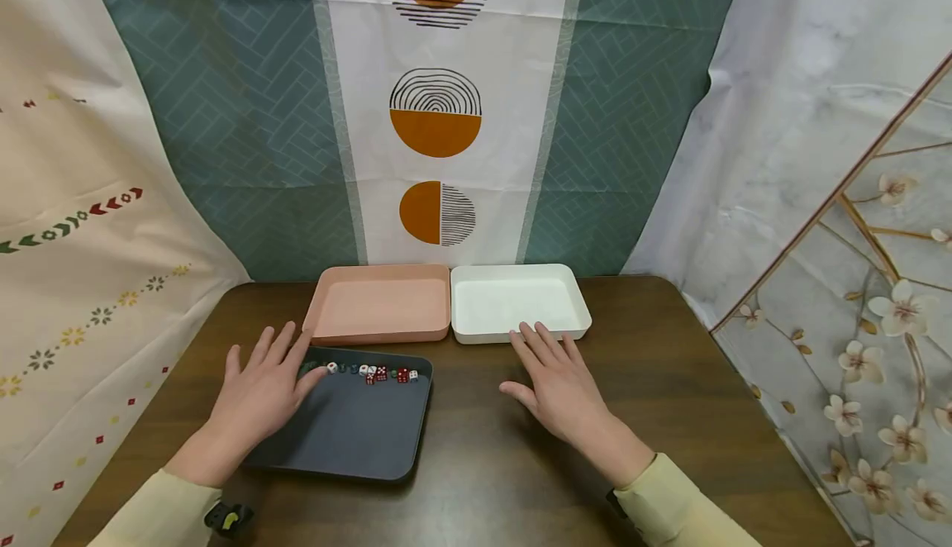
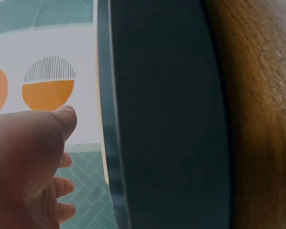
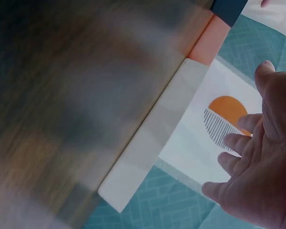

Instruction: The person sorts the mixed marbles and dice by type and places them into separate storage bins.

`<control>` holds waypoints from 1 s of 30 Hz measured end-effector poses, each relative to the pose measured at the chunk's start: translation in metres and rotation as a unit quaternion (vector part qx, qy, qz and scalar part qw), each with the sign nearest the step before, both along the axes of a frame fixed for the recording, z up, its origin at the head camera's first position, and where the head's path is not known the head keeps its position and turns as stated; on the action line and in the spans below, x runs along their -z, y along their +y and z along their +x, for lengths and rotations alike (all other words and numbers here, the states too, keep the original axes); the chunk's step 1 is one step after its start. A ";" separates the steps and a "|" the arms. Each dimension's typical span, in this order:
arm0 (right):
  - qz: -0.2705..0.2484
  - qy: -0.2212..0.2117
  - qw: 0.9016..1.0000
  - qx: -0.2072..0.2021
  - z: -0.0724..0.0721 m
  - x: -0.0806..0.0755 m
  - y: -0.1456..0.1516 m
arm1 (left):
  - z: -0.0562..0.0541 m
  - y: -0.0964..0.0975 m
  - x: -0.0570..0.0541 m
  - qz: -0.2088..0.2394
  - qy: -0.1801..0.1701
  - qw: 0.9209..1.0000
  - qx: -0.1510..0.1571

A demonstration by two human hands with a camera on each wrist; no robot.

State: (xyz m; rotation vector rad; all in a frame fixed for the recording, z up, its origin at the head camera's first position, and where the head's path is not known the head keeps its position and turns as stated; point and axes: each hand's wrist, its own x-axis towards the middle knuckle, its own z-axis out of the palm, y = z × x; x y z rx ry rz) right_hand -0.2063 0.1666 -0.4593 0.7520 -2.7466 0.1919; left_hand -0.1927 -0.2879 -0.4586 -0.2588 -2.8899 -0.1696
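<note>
My left hand (image 1: 256,394) hovers over the left side of a dark grey tray (image 1: 349,431), fingers spread and holding nothing. Along that tray's far edge lie several small dice, among them red dice (image 1: 382,373) and white dice (image 1: 332,368), with some dark green ones; part of the row is hidden behind the hand. My right hand (image 1: 558,386) is held above the table just in front of a white tray (image 1: 521,299), its fingers spread, holding nothing. In the left wrist view the thumb and fingers (image 2: 64,186) extend beside the grey tray's wall.
A pink tray (image 1: 387,303) stands behind the grey one, side by side with the white tray. All rest on a brown wooden table (image 1: 476,439). Patterned cloth (image 1: 439,134) hangs behind the table, with more fabric on both sides.
</note>
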 end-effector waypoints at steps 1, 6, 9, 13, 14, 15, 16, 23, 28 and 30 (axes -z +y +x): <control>0.001 0.000 1.000 -0.001 0.000 0.001 -0.001 | 0.000 -0.001 0.001 0.003 -0.006 1.000 -0.002; 0.012 -0.002 1.000 -0.012 0.001 0.005 -0.008 | 0.000 -0.012 0.008 0.015 -0.036 0.999 -0.013; 0.014 -0.008 1.000 -0.023 0.002 0.007 -0.014 | 0.000 -0.020 0.012 0.022 -0.050 0.998 -0.021; 0.021 -0.016 0.999 -0.038 0.003 0.011 -0.020 | 0.001 -0.027 0.015 0.025 -0.068 0.997 -0.026; 0.022 -0.017 0.999 -0.041 0.003 0.012 -0.022 | 0.001 -0.028 0.015 0.025 -0.071 0.997 -0.027; 0.025 -0.019 0.999 -0.044 0.004 0.013 -0.023 | 0.001 -0.029 0.015 0.027 -0.074 0.997 -0.027; 0.026 -0.021 0.998 -0.047 0.004 0.013 -0.024 | 0.001 -0.029 0.015 0.027 -0.075 0.996 -0.027; 0.031 -0.041 0.996 -0.069 0.007 0.016 -0.033 | 0.001 -0.032 0.015 0.035 -0.076 0.996 -0.029; 0.035 -0.058 0.995 -0.077 0.010 0.017 -0.042 | 0.001 -0.033 0.018 0.038 -0.079 0.996 -0.026; 0.039 -0.063 0.994 -0.078 0.012 0.017 -0.045 | 0.001 -0.033 0.020 0.042 -0.081 0.996 -0.024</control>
